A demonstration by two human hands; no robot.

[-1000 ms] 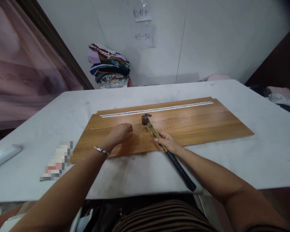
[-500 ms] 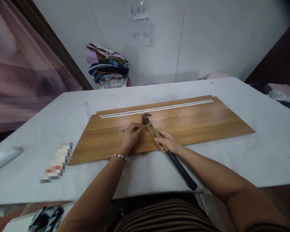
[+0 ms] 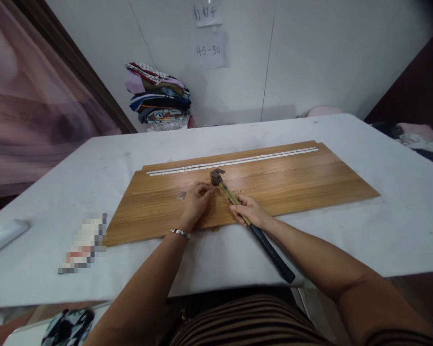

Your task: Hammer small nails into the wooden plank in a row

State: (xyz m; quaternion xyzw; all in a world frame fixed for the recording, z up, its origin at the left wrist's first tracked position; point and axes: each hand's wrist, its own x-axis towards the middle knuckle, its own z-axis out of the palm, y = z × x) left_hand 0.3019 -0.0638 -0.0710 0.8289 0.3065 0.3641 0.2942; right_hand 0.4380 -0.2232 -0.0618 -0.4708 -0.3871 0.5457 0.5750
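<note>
A long wooden board [image 3: 296, 180] lies on a white table [image 3: 400, 216], with a metal strip [image 3: 234, 161] along its far edge. My right hand [image 3: 248, 211] grips a hammer [image 3: 238, 202] partway up its shaft; the rusty head [image 3: 216, 177] rests on the board. My left hand [image 3: 197, 202] sits just left of the hammer head, fingertips pinched together on the board, on something too small to make out. A few loose nails [image 3: 181, 195] lie left of that hand. A row of small holes [image 3: 246, 190] runs to the right of the hammer.
A blurred-out flat packet [image 3: 83, 242] lies on the table at the left, and a pale tube-like object [image 3: 3, 233] sits at the far left edge. Folded cloths [image 3: 159, 98] are stacked behind the table by the wall. More fabric [image 3: 418, 137] lies at the far right.
My left hand has moved right from a fist on the board to a pinch beside the hammer head, uncovering the loose nails. The right hand and hammer have stayed put.
</note>
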